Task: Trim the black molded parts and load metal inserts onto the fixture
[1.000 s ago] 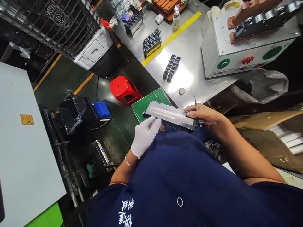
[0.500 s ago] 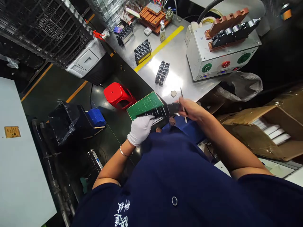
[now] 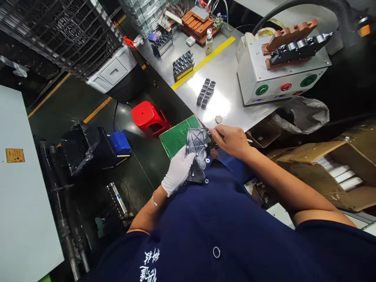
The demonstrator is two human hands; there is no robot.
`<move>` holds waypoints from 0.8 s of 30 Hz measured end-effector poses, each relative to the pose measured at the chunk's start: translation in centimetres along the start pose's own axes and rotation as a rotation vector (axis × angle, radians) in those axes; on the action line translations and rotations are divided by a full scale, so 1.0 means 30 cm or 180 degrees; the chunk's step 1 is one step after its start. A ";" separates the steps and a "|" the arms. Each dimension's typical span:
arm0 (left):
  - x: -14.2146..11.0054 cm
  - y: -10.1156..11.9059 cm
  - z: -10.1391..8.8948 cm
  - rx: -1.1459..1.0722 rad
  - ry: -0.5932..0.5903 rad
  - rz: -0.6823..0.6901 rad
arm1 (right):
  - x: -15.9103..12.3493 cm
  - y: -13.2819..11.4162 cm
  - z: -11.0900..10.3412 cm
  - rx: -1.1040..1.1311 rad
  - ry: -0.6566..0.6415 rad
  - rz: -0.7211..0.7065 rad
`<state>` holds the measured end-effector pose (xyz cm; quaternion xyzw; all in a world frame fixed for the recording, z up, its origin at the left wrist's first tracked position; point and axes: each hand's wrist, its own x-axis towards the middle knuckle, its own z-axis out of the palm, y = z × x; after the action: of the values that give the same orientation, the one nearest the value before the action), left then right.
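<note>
Before the torso point(image 3: 223, 219) I have the left hand point(image 3: 178, 170) closed on the ribbed plate point(image 3: 196, 141), fingers beneath hidden; the right hand point(image 3: 231, 140) meets its upper corner (pinching or not, I can't tell from here). Beyond, glare whitens the counter point(image 3: 227, 76).

Left glove point(image 3: 177, 172): plain white
Held part point(image 3: 198, 156): black and grey, crisscross ribs point(image 3: 196, 141)
Shirt point(image 3: 243, 227): navy blue, white lettering point(image 3: 151, 257)
Board point(image 3: 176, 137): green, pale edge point(image 3: 177, 125)
Stool point(image 3: 144, 112): bright red
Table point(image 3: 227, 80): silvery grey, yellow stripe point(image 3: 214, 53)
Machine point(image 3: 272, 76): white, green buttons point(image 3: 262, 89), red button point(image 3: 286, 87)
Floor point(image 3: 142, 160): dark green, orange lines point(image 3: 98, 109)
Cardboard box point(image 3: 308, 176): brown
</note>
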<state>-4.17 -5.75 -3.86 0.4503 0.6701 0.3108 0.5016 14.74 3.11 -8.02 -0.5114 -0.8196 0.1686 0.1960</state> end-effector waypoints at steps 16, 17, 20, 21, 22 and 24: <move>-0.002 0.010 -0.006 -0.0074 -0.0058 -0.0060 | 0.058 0.025 -0.050 -0.0551 -0.0162 -0.0302; -0.002 0.013 -0.008 -0.0071 -0.0065 -0.0055 | 0.059 0.028 -0.054 -0.0557 -0.0156 -0.0291; 0.000 0.019 -0.010 -0.0065 -0.0084 -0.0030 | 0.062 0.035 -0.061 -0.0519 -0.0107 -0.0326; 0.002 0.019 -0.010 -0.0065 -0.0080 -0.0020 | 0.063 0.036 -0.062 -0.0505 -0.0098 -0.0356; 0.005 0.018 -0.010 -0.0069 -0.0075 -0.0007 | 0.063 0.035 -0.063 -0.0499 -0.0095 -0.0379; 0.012 0.016 -0.008 -0.0120 -0.0026 0.0021 | 0.065 0.035 -0.063 -0.0488 -0.0091 -0.0381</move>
<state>-4.28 -5.22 -3.52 0.4443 0.6606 0.3231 0.5117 15.69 5.47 -6.59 -0.4725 -0.8619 0.1006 0.1544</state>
